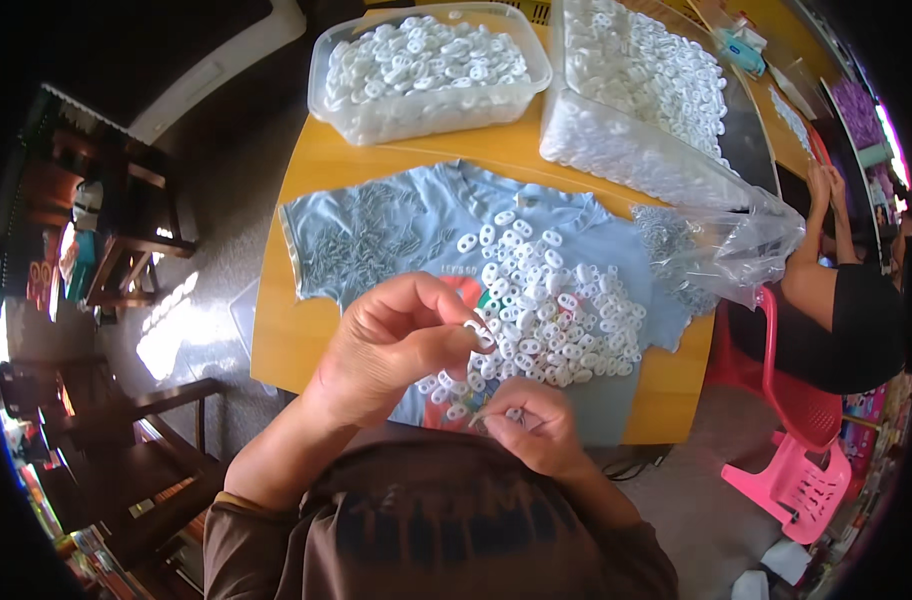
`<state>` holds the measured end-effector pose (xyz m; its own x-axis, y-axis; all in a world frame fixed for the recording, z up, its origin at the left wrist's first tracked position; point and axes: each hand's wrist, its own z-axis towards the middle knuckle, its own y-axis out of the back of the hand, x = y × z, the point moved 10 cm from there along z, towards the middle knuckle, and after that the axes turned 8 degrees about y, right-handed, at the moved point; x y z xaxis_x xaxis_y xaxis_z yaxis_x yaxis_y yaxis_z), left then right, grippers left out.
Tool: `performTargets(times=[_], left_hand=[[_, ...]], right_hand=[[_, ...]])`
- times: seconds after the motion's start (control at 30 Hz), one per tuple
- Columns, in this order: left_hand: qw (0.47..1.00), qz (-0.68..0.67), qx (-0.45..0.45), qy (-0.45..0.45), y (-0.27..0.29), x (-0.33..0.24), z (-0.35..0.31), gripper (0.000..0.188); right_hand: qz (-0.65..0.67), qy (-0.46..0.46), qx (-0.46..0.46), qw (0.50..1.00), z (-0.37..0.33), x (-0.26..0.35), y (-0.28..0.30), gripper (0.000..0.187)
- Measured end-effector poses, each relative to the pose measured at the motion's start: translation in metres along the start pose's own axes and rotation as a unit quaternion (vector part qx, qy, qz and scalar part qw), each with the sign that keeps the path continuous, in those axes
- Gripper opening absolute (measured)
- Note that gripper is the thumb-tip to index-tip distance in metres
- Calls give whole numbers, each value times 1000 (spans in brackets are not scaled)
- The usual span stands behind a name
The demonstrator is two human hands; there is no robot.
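My left hand (401,345) is raised over the front of the shirt, thumb and forefinger pinching a small white oval plastic piece with two holes (482,336). Lower and to the right, my right hand (536,425) is closed near the table's front edge. Something small and greyish shows between its fingers, too small to name. Just beyond both hands, a heap of similar white two-hole pieces (536,310) is spread over a light blue T-shirt (576,215) lying on the table. Many small metal screws (356,240) are scattered on the shirt's left side.
Two clear plastic bins (426,120) (626,140) full of white pieces stand at the table's (306,160) far side. A clear plastic bag (741,245) with small metal parts lies at the right. Beyond it another person's arm (821,215) shows, near a pink plastic stool (796,485).
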<state>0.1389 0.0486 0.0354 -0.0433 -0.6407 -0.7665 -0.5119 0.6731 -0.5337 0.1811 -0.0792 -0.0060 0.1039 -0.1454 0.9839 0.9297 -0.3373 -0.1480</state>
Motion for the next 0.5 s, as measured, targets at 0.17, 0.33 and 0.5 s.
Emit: performTargets(times=[0.17, 0.33, 0.5], left_hand=[[999, -31, 1, 11, 11, 12, -16, 11], [998, -52, -11, 21, 16, 21, -27, 12], [1000, -17, -5, 26, 21, 23, -33, 9]], right_hand=[[134, -81, -135, 978, -3, -2, 8, 10], [153, -8, -136, 979, 24, 21, 2, 8], [106, -2, -142, 984, 42, 23, 1, 7]])
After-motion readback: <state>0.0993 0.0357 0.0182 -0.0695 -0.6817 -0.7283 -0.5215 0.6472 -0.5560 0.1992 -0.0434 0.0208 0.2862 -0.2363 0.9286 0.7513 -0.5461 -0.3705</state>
